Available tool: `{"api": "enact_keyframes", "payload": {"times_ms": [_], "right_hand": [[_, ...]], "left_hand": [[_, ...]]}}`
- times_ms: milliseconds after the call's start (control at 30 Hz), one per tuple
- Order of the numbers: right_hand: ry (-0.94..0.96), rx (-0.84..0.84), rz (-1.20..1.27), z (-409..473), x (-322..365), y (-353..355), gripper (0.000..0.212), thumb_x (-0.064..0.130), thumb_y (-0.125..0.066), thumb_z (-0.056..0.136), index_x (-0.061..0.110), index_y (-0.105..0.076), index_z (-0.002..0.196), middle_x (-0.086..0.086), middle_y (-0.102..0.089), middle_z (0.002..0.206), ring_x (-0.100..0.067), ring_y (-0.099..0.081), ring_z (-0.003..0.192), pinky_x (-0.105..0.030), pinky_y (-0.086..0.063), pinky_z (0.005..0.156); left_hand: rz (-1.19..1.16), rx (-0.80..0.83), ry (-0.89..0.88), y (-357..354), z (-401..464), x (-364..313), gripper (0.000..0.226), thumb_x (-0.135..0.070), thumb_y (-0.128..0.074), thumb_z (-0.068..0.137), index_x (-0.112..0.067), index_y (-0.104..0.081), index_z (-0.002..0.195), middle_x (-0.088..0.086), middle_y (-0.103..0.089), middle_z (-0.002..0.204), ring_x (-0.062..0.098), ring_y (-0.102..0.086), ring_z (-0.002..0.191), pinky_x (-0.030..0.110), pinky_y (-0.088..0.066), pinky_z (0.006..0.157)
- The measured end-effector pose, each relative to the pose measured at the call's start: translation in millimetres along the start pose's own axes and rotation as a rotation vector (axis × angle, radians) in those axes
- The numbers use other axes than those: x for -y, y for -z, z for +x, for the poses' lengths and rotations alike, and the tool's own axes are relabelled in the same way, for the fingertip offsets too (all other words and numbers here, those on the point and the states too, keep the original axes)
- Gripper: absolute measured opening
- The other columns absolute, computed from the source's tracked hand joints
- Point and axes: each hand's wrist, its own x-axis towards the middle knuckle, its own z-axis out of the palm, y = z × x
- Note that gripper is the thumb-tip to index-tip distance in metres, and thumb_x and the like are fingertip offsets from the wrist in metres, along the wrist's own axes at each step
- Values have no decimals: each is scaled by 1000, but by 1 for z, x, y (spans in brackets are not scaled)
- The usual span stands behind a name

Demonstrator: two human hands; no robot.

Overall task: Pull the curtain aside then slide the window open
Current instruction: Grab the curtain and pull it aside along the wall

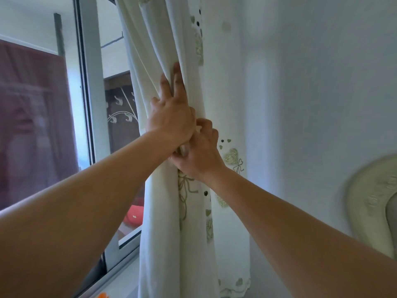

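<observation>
Already you have the cream curtain (163, 211) bunched at the right edge of the sliding window (90, 82), left hand (171, 119) pressing it with fingers spread, right hand (199, 155) pinching a fold, so loosen either and it may swing back across the glass.
</observation>
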Motion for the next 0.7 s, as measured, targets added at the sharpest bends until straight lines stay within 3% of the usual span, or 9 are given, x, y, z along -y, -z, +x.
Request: {"api": "enact_keyframes", "payload": {"times_ms": [200,333,500,700], "right_hand": [[-10,-60,18,18,-61,-11,78,64,-52,72,38,-32,143,-5,-8,161,-29,1,147,-41,-20,113],[51,-119,5,34,-95,-22,72,58,-55,77,34,-36,143,0,-20,160,-27,4,147,-37,-14,114],[105,-170,-8,56,-139,-41,62,50,-60,81,27,-47,137,2,-39,152,-35,-1,146,-45,-17,110],[6,-83,57,91,-196,-68,72,52,-59,82,27,-33,145,-2,-26,158,-35,-1,147,-48,-22,113]], "left_hand": [[-21,19,-19,-51,27,-21,79,-18,-42,92,-21,16,145,13,-1,155,43,-38,118,49,-39,90],[-45,31,-39,-91,45,-25,78,-18,-42,92,-19,15,145,13,-4,155,44,-37,118,48,-36,95],[-79,33,-59,-147,70,-23,79,-17,-41,90,-20,15,146,14,-3,155,44,-41,112,46,-35,93],[-125,53,-82,-216,105,-19,80,-16,-40,89,-23,16,145,12,1,157,43,-42,111,43,-35,87]]}}
